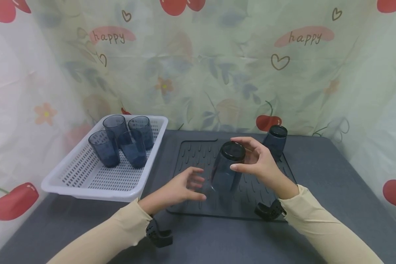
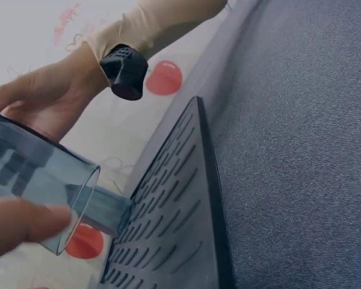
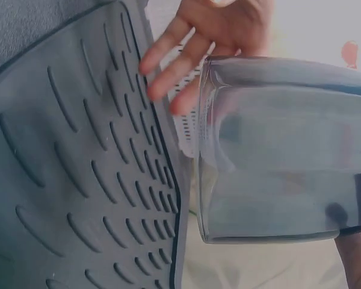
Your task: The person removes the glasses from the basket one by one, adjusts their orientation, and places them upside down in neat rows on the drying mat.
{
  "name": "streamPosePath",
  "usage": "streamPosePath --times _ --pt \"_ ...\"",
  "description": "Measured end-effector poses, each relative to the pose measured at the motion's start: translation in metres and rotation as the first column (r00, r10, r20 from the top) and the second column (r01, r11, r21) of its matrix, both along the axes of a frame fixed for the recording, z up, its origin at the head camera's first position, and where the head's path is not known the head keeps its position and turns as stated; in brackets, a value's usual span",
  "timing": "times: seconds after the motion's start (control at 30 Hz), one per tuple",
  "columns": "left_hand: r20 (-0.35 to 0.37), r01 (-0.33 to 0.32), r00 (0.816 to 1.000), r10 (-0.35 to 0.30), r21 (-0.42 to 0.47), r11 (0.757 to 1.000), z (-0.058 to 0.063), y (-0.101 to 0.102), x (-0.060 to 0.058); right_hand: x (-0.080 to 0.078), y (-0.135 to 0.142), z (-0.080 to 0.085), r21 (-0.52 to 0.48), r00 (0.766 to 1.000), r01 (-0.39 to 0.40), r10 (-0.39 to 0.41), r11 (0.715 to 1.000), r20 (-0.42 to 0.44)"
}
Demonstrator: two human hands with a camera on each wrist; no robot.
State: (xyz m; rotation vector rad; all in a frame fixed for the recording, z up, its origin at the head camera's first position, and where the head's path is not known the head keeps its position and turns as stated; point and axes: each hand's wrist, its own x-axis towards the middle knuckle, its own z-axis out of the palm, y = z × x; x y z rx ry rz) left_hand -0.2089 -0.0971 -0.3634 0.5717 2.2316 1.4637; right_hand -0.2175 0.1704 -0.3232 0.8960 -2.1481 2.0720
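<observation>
My right hand (image 1: 263, 161) grips an upside-down blue-tinted drinking glass (image 1: 226, 174) near its base, thumb on one side and fingers on the other. The glass's rim hangs a little above the dark ridged drying mat (image 3: 78, 174), apart from it in the right wrist view. Left of the glass, my left hand (image 1: 179, 187) is held with its fingers loosely extended and nothing in it; it also shows behind the glass in the right wrist view. A second glass (image 1: 275, 141) stands upside down at the mat's back right, partly hidden by my right hand.
A white perforated plastic basket (image 1: 147, 172) sits on the left with several blue-tinted glasses (image 1: 105, 150) in it, mouths up. A dark grey cloth (image 1: 198, 238) covers the table. Patterned curtains (image 1: 198, 73) enclose the back and sides.
</observation>
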Motion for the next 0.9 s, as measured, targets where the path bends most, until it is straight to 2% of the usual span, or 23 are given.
streamPosePath --times 0.3,0.5,0.63,0.9 --pt "0.019 0.042 0.999 -0.042 -0.024 0.999 -0.003 -0.007 0.004 -0.009 0.006 -0.001 0.01 0.999 0.042 -0.042 0.999 0.019" --pt "0.006 0.102 0.995 -0.102 -0.037 0.994 -0.005 -0.011 0.006 -0.017 0.01 -0.003 0.055 0.993 0.117 -0.118 0.992 0.016" --pt "0.014 0.115 0.993 -0.114 -0.033 0.993 -0.006 -0.013 0.007 -0.022 0.012 -0.003 0.066 0.986 0.161 -0.162 0.985 0.022" --pt "0.043 0.115 0.993 -0.114 -0.031 0.993 -0.008 -0.014 0.009 -0.032 0.014 0.0 0.141 0.962 0.27 -0.271 0.953 -0.006"
